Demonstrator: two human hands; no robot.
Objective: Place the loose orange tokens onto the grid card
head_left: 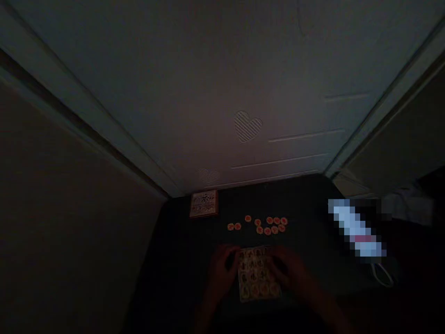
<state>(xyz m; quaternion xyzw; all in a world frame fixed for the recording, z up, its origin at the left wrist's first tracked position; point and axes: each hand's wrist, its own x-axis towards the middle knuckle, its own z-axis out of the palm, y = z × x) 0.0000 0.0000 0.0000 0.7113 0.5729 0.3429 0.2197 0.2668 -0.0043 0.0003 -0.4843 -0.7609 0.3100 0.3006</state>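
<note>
Fingers curl against both side edges of a patterned square board, orange counters just beyond

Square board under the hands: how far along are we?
Done: the square board shows round orange marks across its cells, though it's too dark to tell discs from print. In hand: the left hand and right hand are at its sides. Left: orange discs lie loose on the dark table beyond it.
</note>
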